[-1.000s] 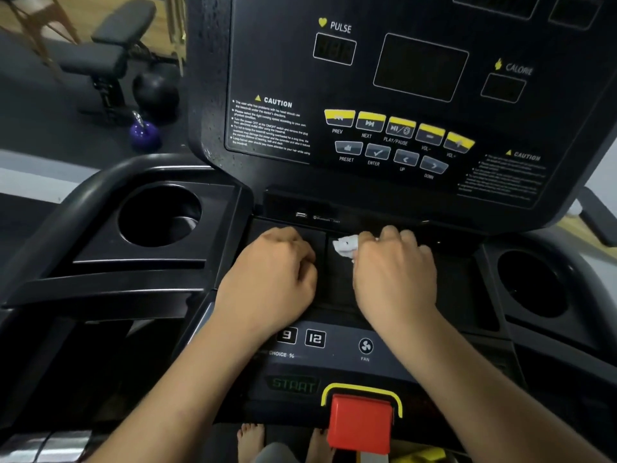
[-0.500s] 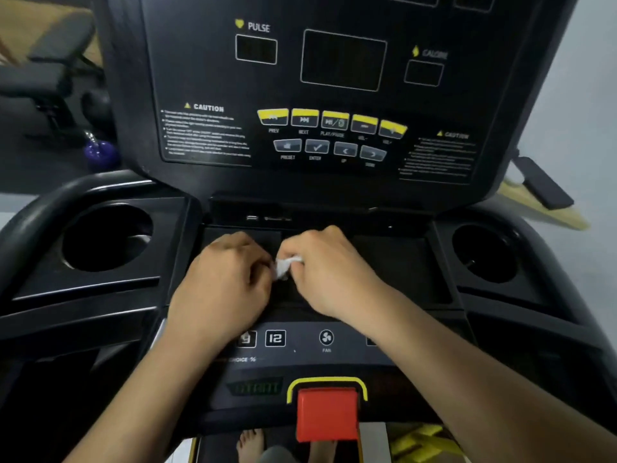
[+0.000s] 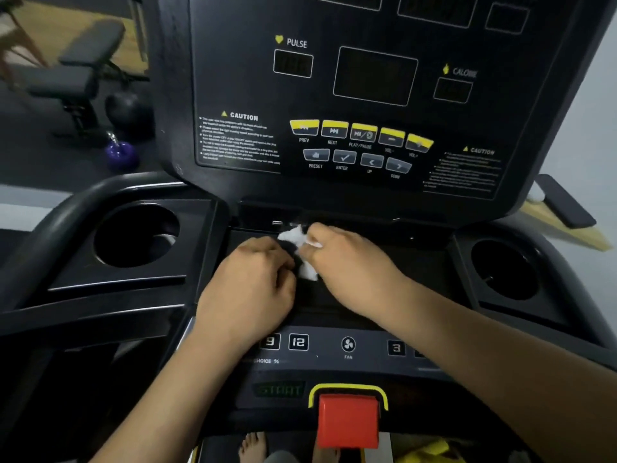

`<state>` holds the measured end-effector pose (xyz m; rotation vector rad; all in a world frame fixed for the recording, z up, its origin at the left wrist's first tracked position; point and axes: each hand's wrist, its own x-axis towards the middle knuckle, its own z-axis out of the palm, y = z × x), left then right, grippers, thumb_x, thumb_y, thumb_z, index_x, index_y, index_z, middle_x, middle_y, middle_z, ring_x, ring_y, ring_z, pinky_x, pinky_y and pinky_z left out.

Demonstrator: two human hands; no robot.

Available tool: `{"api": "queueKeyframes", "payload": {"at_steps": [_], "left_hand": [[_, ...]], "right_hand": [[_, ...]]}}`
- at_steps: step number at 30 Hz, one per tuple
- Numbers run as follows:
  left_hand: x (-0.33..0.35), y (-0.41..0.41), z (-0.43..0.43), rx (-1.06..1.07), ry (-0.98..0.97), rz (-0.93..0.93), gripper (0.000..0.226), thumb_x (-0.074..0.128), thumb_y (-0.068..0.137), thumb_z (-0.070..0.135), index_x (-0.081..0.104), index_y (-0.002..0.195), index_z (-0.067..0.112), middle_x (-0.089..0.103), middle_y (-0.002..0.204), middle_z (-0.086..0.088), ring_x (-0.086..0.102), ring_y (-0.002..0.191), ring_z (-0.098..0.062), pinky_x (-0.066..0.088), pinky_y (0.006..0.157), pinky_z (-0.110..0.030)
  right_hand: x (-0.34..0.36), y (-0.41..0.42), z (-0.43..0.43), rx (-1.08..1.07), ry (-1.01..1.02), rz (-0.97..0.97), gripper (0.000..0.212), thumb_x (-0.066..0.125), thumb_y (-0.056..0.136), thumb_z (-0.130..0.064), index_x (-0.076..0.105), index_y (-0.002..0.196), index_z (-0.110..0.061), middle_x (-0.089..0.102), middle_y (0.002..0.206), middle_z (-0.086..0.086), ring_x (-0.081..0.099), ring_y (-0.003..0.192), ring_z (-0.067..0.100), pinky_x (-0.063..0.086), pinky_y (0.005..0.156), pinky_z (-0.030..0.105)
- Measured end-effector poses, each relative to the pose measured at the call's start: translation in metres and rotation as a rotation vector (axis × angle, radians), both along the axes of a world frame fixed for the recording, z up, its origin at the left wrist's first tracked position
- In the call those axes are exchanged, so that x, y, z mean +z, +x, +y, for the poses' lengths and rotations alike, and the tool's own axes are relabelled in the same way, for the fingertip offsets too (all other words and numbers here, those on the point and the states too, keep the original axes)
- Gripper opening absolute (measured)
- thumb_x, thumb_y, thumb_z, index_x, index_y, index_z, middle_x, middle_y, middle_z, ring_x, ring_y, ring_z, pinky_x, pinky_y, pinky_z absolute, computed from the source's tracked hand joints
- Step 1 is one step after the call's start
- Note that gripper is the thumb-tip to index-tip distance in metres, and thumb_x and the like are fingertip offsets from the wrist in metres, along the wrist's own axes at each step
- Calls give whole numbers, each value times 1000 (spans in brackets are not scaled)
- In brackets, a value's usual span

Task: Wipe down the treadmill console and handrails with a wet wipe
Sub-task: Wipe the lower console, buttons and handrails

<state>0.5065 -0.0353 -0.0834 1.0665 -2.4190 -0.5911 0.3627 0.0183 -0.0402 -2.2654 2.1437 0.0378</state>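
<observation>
Two hands, left hand (image 3: 248, 289) and right hand (image 3: 347, 265), fingers curled, both pinching one white wet wipe (image 3: 295, 237) over the console (image 3: 374, 78) tray. Five yellow, four grey buttons; two cup holders (image 3: 110, 248); one red stop button (image 3: 347, 419). Beyond: one weight bench (image 3: 76, 68), one purple kettlebell (image 3: 121, 154), grey floor.

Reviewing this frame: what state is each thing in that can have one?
wet wipe: crumpled, held between both hands.
left hand: fingers curled, pinching the wipe.
right hand: fingers curled, pinching the wipe.
console displays: dark.
START readout: dimly lit green.
red tab: seated in its yellow frame.
</observation>
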Motion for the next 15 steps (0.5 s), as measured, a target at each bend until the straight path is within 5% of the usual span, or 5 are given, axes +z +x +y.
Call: {"api": "queueKeyframes", "payload": {"at_steps": [3,7,10,12,15], "left_hand": [[0,1,-1,-3,5,11,35,45,75,21,76,87,9,69,89,0,64,89,-21,55,78,-36],[0,3,1,9,14,12,37,44,76,23,76,89,10,68,91,2,64,91,-20,55,78,-37],[0,2,1,7,18,5,37,44,76,23,76,89,11,68,91,2,63,92,-20,54,78,-35],[0,1,1,8,12,-5,37,44,75,23,76,89,11,68,91,2,63,92,-21,54,78,-34],[1,2,2,10,21,-11,37,43,76,24,76,89,12,67,91,2,62,93,-21,53,78,-35]], "right_hand": [[-6,-5,-2,-4,3,205,21,51,90,-11,68,101,-10,58,104,10,56,98,30,40,80,38],[-4,-20,16,-114,3,201,12,51,58,-2,60,50,-3,53,52,16,54,44,31,44,51,37],[2,-34,27,-191,117,286,25,46,80,-7,68,92,-11,64,84,11,64,72,30,42,63,33],[5,-39,28,-214,94,244,36,39,93,-14,59,123,-21,62,104,5,62,94,26,38,68,31],[5,-31,33,-310,115,79,20,42,94,-21,61,99,-16,53,84,3,60,88,29,38,65,29]]}}
